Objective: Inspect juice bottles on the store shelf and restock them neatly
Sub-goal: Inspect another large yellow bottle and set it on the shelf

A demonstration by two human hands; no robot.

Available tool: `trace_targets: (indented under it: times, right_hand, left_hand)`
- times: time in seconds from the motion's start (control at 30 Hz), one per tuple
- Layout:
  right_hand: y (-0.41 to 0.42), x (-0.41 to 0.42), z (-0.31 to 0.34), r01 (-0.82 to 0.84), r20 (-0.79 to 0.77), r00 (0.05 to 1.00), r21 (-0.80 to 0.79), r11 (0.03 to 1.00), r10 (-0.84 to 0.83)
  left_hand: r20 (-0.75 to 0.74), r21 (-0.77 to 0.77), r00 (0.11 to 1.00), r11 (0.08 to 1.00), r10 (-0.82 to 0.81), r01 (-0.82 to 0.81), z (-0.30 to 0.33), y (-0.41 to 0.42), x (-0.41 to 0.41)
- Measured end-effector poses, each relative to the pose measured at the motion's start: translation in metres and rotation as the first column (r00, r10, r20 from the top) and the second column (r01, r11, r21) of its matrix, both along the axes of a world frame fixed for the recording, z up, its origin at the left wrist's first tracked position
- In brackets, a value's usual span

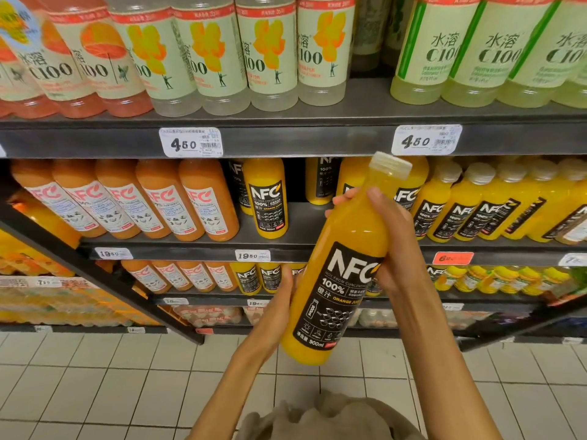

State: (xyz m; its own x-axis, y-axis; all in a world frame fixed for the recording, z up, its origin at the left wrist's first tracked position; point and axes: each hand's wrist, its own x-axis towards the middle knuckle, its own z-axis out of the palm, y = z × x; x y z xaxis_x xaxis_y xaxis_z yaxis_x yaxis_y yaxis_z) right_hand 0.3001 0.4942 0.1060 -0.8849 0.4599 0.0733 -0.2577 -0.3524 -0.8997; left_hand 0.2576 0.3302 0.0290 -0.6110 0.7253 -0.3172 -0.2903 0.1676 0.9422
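Closest to the camera, above a rumple of beige cloth [320, 417] and the white-tiled floor [95, 376], both forearms reach up to one NFC orange juice bottle [336, 271] held in the air before the shelves, tilted with its white cap [391, 165] leaning up and to the right. The left hand [279, 309] cups the bottle's lower left side, its fingers hidden behind the black label. The right hand [386, 239] grips the upper body just below the neck, thumb laid across the front and fingertips curling round the far side. Behind the bottle, on the middle shelf [301, 246], a single matching NFC bottle [266, 198] stands upright, with bare shelf just to its right. Peach-coloured NFC bottles [127, 201] crowd the left, smaller yellow NFC bottles [476, 201] the right. Farthest up, C100 bottles [222, 52] line the top shelf above two 4.50 price tags [190, 142].
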Motion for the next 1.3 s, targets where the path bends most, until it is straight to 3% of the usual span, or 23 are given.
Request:
trace_targets:
  times: [0.13, 0.23, 0.4, 0.53, 0.73, 0.83, 0.93, 1.07, 1.2, 1.3]
  right_hand:
    - [-0.007, 0.004, 0.015, -0.090, -0.156, 0.980, 0.182, 0.979, 0.120]
    - [-0.008, 0.004, 0.024, -0.099, -0.191, 0.970, 0.258, 0.961, 0.151]
    - [-0.007, 0.012, 0.037, -0.118, -0.200, 0.955, 0.426, 0.897, 0.220]
    - [-0.010, 0.014, 0.038, -0.115, -0.158, 0.955, 0.580, 0.807, 0.250]
    - [-0.011, 0.010, 0.037, -0.125, -0.196, 0.964, 0.256, 0.959, 0.178]
    - [-0.008, 0.004, 0.032, -0.064, -0.131, 0.988, 0.109, 0.992, 0.078]
    - [0.003, -0.004, 0.026, -0.079, -0.009, 0.997, -0.004, 0.997, 0.079]
    - [0.007, -0.011, 0.015, -0.292, -0.065, 0.956, -0.113, 0.950, 0.286]
    - [-0.004, -0.018, 0.006, -0.380, -0.116, 0.925, -0.204, 0.902, 0.363]
    - [-0.007, -0.014, 0.009, -0.331, -0.121, 0.941, -0.156, 0.930, 0.315]
  left_hand:
    - [-0.008, 0.025, 0.997, 0.997, 0.073, -0.073, 0.013, 0.022, -0.013]
    - [0.036, 0.074, 0.977, 0.975, 0.208, -0.210, 0.014, 0.037, -0.018]
    - [-0.016, 0.133, 0.926, 0.919, 0.377, -0.372, 0.012, 0.048, -0.019]
    - [-0.088, 0.223, 0.934, 0.921, 0.346, -0.320, 0.024, 0.049, -0.013]
    - [0.036, 0.214, 0.995, 0.972, 0.090, -0.096, 0.018, 0.030, -0.013]
    - [0.115, 0.187, 0.993, 0.982, -0.001, -0.021, 0.025, 0.020, -0.017]
    - [0.204, 0.171, 0.978, 0.983, 0.037, -0.073, 0.025, 0.019, -0.010]
    - [0.338, 0.239, 0.941, 0.968, -0.009, -0.077, 0.023, 0.016, -0.001]
    - [0.333, 0.284, 0.940, 0.958, -0.072, -0.027, 0.027, 0.016, 0.007]
    - [0.228, 0.196, 0.973, 0.977, 0.033, -0.079, 0.028, 0.010, -0.001]
